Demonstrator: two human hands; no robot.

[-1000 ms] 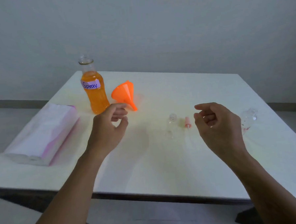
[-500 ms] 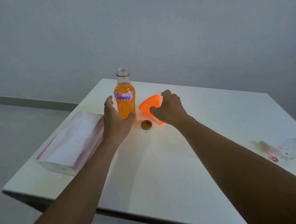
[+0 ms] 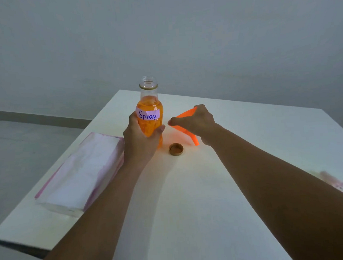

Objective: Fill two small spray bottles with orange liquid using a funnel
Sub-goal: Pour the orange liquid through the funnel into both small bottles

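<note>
Head view: left hand (image 3: pixel 141 140) wrapped round the lower body of the bottle (image 3: pixel 149 103), which is upright with no cap, orange liquid up to the shoulder and a "Spray" label; cannot tell if its base is off the table (image 3: pixel 190 198). Right hand (image 3: pixel 197 120) just right of it, fingers curled over the wide rim of the orange funnel (image 3: pixel 186 114), spout slanting down toward the table. Brown cap (image 3: pixel 176 149) lies between bottle and spout, touching neither. Tissue pack (image 3: pixel 79 174) beside the left wrist. Blurred pinkish thing (image 3: pixel 342 184) at the right edge, cannot tell what
</note>
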